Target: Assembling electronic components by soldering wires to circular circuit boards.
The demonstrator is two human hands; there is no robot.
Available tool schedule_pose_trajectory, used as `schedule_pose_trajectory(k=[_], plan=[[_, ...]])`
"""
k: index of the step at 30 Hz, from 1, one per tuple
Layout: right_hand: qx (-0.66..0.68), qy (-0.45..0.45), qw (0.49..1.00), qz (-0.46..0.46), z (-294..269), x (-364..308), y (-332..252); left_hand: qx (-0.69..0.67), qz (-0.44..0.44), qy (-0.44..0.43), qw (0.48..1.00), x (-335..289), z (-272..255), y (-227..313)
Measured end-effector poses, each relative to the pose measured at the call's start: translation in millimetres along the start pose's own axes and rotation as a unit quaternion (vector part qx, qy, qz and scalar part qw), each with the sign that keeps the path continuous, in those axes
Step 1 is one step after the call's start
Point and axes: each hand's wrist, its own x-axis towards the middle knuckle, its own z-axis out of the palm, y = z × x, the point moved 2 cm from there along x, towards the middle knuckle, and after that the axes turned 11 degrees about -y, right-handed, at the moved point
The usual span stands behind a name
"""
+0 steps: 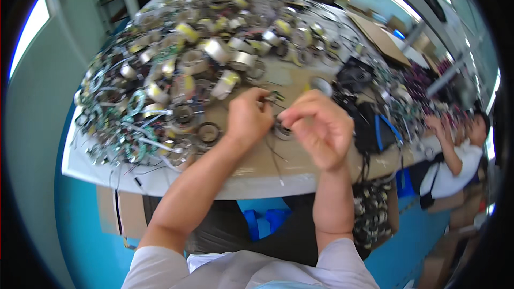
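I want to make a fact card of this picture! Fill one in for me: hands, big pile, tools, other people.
Left hand: the left hand pinches a small wired piece, partly green
Right hand: the right hand is beside it, fingers curled; too blurry to tell if it holds anything
Big pile: a heap of ring-shaped pieces, many whitish or yellow, tangled with wires, mostly on the table's left side
Tool: one with blue handles, right of the right hand
Other people: one person in a white top, far right
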Motion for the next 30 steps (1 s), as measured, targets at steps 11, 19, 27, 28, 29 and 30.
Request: schedule_pose_trajectory(k=[11, 19, 27, 28, 29, 30], plan=[[0.445, -0.112, 0.871, -0.175, 43.0, -50.2, -99.4, -0.006, 0.040, 0.006, 0.999, -1.9, 6.3, 5.5], [0.473, 0.037, 0.870, -0.136, 27.3, -64.5, -95.5, 0.015, 0.040, -0.011, 0.999, -3.0, 6.5, 12.9], [0.397, 0.000, 0.909, -0.126, 29.6, -68.0, -101.0, 0.012, 0.065, -0.020, 0.998, -2.5, 5.8, 9.8], [0.388, 0.010, 0.913, -0.127, 27.1, -69.6, -102.3, 0.011, 0.064, -0.019, 0.998, -2.1, 6.4, 11.9], [0.369, -0.010, 0.922, -0.114, 26.7, -67.5, -102.0, 0.016, 0.068, -0.021, 0.997, -1.4, 5.7, 14.9], [0.371, -0.030, 0.922, -0.105, 31.7, -64.7, -101.5, 0.025, 0.069, -0.025, 0.997, -4.6, 2.7, 13.6]])
